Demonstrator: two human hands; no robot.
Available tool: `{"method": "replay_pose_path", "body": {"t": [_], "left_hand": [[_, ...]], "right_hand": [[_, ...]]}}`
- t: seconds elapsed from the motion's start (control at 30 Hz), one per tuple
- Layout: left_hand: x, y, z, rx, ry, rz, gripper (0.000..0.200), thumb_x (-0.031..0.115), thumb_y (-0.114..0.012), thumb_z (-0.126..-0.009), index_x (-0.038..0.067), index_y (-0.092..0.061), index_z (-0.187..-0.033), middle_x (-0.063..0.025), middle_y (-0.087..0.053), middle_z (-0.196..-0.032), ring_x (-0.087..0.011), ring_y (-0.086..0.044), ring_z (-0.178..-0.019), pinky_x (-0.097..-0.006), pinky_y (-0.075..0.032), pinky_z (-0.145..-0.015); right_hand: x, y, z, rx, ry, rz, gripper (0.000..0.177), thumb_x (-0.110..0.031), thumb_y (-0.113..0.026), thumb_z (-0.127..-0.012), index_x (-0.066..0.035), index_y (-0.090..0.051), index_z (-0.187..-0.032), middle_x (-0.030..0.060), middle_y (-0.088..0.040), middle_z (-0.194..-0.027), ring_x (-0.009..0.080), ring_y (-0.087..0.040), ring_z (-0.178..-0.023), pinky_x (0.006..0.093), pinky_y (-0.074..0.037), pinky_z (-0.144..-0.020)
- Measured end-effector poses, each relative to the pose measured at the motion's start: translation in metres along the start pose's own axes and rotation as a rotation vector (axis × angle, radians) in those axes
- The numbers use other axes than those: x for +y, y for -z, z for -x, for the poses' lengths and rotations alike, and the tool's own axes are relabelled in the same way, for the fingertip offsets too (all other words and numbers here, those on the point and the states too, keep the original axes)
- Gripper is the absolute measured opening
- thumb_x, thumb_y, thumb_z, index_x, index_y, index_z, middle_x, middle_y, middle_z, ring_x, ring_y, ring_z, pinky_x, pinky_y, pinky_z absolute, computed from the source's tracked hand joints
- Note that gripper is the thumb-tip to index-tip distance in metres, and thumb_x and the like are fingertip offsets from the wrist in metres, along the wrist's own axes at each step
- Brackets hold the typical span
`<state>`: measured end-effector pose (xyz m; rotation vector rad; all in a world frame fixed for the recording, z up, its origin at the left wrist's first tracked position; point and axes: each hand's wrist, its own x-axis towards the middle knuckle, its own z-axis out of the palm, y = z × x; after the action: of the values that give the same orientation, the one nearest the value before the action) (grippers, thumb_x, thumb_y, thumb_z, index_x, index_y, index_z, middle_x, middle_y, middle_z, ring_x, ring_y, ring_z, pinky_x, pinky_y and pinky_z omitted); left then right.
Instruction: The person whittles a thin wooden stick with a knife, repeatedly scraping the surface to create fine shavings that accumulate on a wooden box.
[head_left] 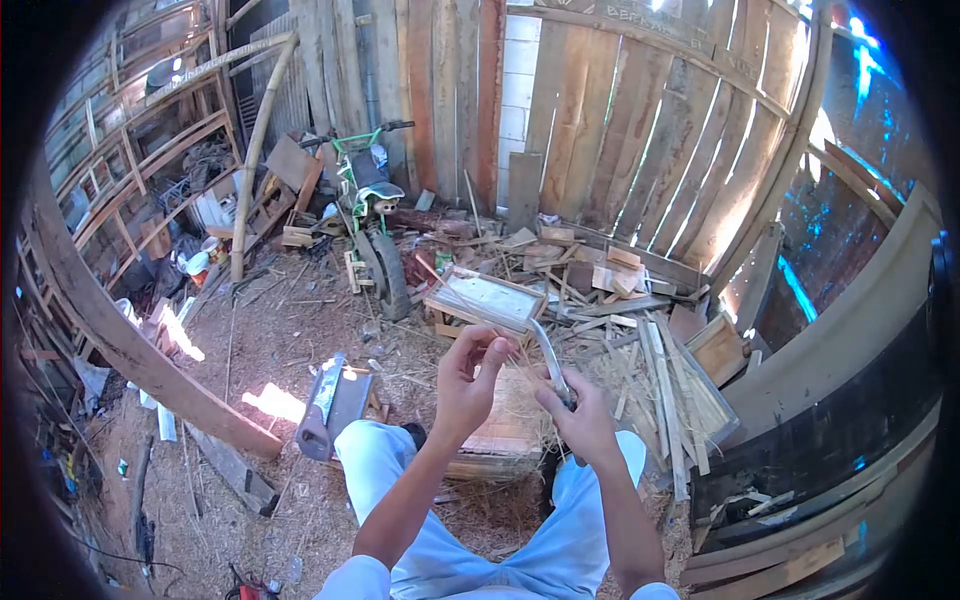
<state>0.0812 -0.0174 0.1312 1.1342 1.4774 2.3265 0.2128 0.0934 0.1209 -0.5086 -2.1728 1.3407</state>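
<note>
My right hand (583, 418) is closed around the dark handle of a curved-blade knife (548, 358), whose pale metal blade points up and to the left. Left of it, my left hand (470, 382) is raised with its fingers curled and pinched on a thin light strip (520, 362), which runs toward the blade. Both hands are above a wooden block (500, 443) strewn with thin shavings, between my knees.
A wooden tray (487, 297) lies ahead, with a green bike (372, 195) behind it. Scrap wood (600, 275) is heaped to the right, beside long slats (665, 390). A grey metal piece (335, 405) rests by my left knee.
</note>
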Motion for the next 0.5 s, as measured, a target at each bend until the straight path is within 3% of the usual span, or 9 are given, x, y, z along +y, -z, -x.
{"method": "replay_pose_path", "body": {"t": [0.07,0.2,0.27,0.33,0.37,0.5], "left_hand": [[0.000,0.001,0.001,0.029,-0.003,-0.006,0.011,0.008,-0.055,-0.092,0.001,-0.053,-0.100,-0.0040,-0.058,-0.091,-0.0082,-0.056,-0.084,-0.0228,-0.045,-0.074],[0.005,0.012,0.000,0.087,0.005,0.015,0.008,0.007,-0.053,-0.092,0.002,-0.052,-0.098,-0.0037,-0.057,-0.087,-0.0086,-0.055,-0.078,-0.0224,-0.044,-0.069],[0.012,0.019,-0.001,0.084,0.030,0.013,0.007,0.006,-0.052,-0.092,0.002,-0.052,-0.098,-0.0039,-0.057,-0.085,-0.0090,-0.055,-0.076,-0.0224,-0.044,-0.067],[0.023,0.032,-0.002,0.144,-0.038,0.064,0.006,0.006,-0.050,-0.093,0.002,-0.052,-0.098,-0.0045,-0.056,-0.081,-0.0098,-0.054,-0.072,-0.0232,-0.044,-0.065],[0.028,0.041,-0.003,0.182,-0.018,0.067,0.006,0.006,-0.049,-0.093,0.002,-0.052,-0.097,-0.0048,-0.055,-0.078,-0.0105,-0.054,-0.070,-0.0243,-0.044,-0.063],[0.048,0.067,-0.005,0.278,-0.115,0.153,0.007,0.007,-0.050,-0.092,0.002,-0.051,-0.097,-0.0050,-0.056,-0.078,-0.0108,-0.054,-0.068,-0.0252,-0.044,-0.062]], "right_hand": [[-0.002,-0.003,-0.007,-0.044,-0.097,-0.008,0.025,-0.018,-0.067,-0.082,0.000,-0.063,-0.098,0.0074,-0.065,-0.075,0.0156,-0.061,-0.071,0.0290,-0.046,-0.068],[-0.019,0.010,-0.014,-0.014,-0.007,0.122,0.016,-0.015,-0.066,-0.081,-0.002,-0.065,-0.090,0.0079,-0.065,-0.073,0.0118,-0.056,-0.064,0.0278,-0.044,-0.062],[-0.017,0.020,-0.023,-0.023,-0.018,0.127,0.013,-0.013,-0.064,-0.081,-0.002,-0.065,-0.088,0.0105,-0.066,-0.075,0.0171,-0.062,-0.069,0.0300,-0.047,-0.065],[-0.013,0.030,-0.029,0.070,0.317,0.227,0.014,-0.012,-0.065,-0.080,-0.001,-0.065,-0.088,0.0082,-0.064,-0.071,0.0166,-0.060,-0.064,0.0295,-0.044,-0.061],[-0.007,0.037,-0.031,0.045,0.281,0.230,0.015,-0.012,-0.065,-0.081,0.000,-0.064,-0.090,0.0122,-0.066,-0.078,0.0247,-0.064,-0.070,0.0323,-0.047,-0.065],[-0.023,0.057,-0.032,0.034,0.361,0.394,0.015,-0.006,-0.060,-0.081,-0.003,-0.063,-0.095,0.0144,-0.066,-0.091,0.0327,-0.064,-0.084,0.0370,-0.050,-0.075]]}}
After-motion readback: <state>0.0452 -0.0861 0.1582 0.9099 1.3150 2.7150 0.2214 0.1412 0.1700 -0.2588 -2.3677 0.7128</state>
